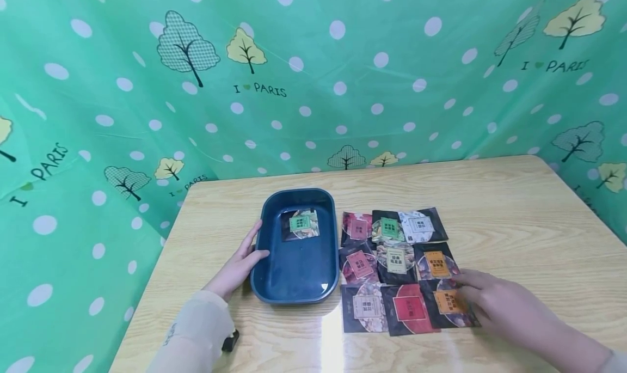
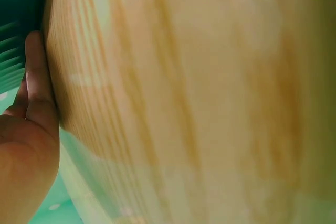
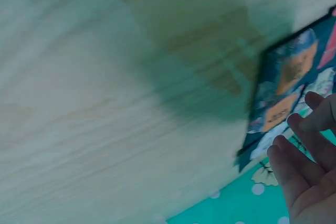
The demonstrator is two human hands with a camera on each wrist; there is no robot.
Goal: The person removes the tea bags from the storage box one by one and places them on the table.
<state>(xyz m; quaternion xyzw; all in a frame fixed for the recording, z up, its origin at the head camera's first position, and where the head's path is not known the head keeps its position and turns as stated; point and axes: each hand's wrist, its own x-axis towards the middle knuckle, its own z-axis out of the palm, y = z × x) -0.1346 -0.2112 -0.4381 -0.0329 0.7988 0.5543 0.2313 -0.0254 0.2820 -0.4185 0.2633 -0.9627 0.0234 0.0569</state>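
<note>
A dark blue plastic basin (image 1: 294,269) stands left of centre on the table. Inside it, near the far end, lies a tea sachet (image 1: 300,224) with a green label. My left hand (image 1: 240,264) rests against the basin's left side, thumb over the rim; in the left wrist view its fingers (image 2: 37,69) extend straight along the outer wall. To the basin's right, several tea sachets lie in three rows. My right hand (image 1: 504,305) is at the front right sachet (image 1: 448,303), which has an orange label, fingertips overlapping its right edge. Its fingers (image 3: 294,163) are loosely bent, with nothing seen between them.
The other sachets include a red-labelled one (image 1: 410,309) at the front, a cream-labelled one (image 1: 395,261) in the middle and a white one (image 1: 420,226) at the back. A green patterned cloth (image 1: 313,68) hangs behind the wood-grain table (image 1: 529,220).
</note>
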